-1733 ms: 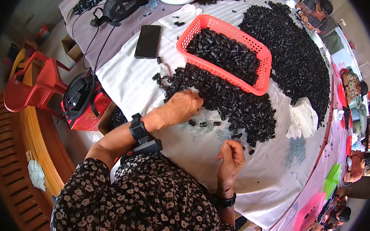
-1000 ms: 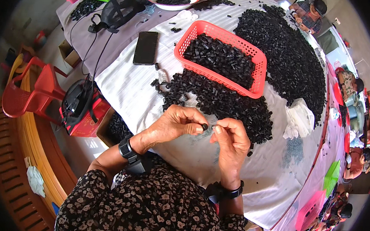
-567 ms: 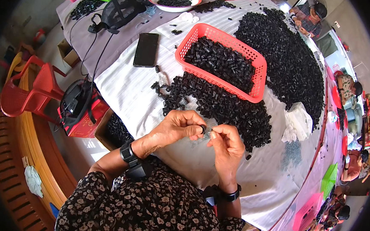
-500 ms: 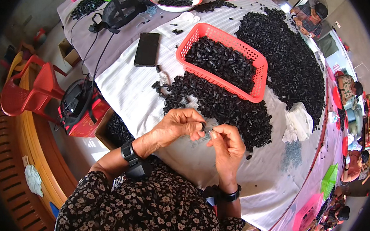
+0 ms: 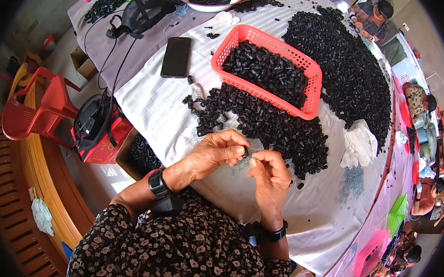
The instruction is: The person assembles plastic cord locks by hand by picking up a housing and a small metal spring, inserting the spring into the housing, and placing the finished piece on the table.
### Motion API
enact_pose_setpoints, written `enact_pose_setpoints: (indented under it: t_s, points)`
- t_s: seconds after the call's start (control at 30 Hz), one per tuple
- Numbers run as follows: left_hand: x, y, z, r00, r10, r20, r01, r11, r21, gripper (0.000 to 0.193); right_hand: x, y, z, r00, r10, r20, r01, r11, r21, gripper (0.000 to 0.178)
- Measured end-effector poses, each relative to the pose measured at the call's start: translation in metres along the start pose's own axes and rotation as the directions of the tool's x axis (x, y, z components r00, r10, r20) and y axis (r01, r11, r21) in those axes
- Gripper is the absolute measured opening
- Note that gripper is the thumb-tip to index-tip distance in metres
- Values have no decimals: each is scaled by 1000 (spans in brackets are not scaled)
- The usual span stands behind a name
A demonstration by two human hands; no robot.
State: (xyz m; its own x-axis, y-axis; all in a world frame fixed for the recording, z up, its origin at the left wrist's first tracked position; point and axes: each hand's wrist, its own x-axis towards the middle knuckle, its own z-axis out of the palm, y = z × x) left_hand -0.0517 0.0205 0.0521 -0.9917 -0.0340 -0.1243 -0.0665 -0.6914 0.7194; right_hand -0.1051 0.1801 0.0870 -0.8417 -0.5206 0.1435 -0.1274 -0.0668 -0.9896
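My left hand (image 5: 215, 152) pinches a small black plastic piece (image 5: 245, 151) between thumb and fingers, above the near part of the table. Close beside it, my right hand (image 5: 270, 179) has thumb and forefinger pressed together by the piece; whatever they hold is too small to make out. Just beyond both hands spreads a heap of similar black pieces (image 5: 283, 140). A red perforated basket (image 5: 313, 91), part filled with more of them, stands behind that heap. Some thin greyish bits lie on the cloth under my fingertips, partly hidden.
A bigger black heap (image 5: 345, 65) covers the far right. White crumpled plastic (image 5: 359, 143) and a grey-blue scatter of tiny bits (image 5: 352, 183) lie to the right. A phone (image 5: 176, 57), a black cap (image 5: 145, 16) and a red-rimmed bowl (image 5: 209, 7) are further left. Co-workers sit around.
My right hand has shifted slightly left, bringing its fingertips nearer the black piece. My left hand has barely moved and still holds that piece.
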Motion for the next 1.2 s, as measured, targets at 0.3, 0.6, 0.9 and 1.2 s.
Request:
enact_pose_setpoints:
  t_s: [0.3,0.6,0.9,1.2]
  points:
    - [-11,0,5,997,5,72,-25,958,286,12,-4,8,-4,993,-16,121,35,986,-164,8]
    - [-23,0,-1,999,10,47,-25,947,320,8,4,12,-11,943,205,264,-200,979,-45,8]
    - [-26,1,-19,997,76,-16,-73,988,135,12,55,11,1,943,-160,291,288,828,-480,7]
    - [-28,7,-21,993,118,0,-117,992,45,16,81,64,17,887,-188,422,461,426,-779,13]
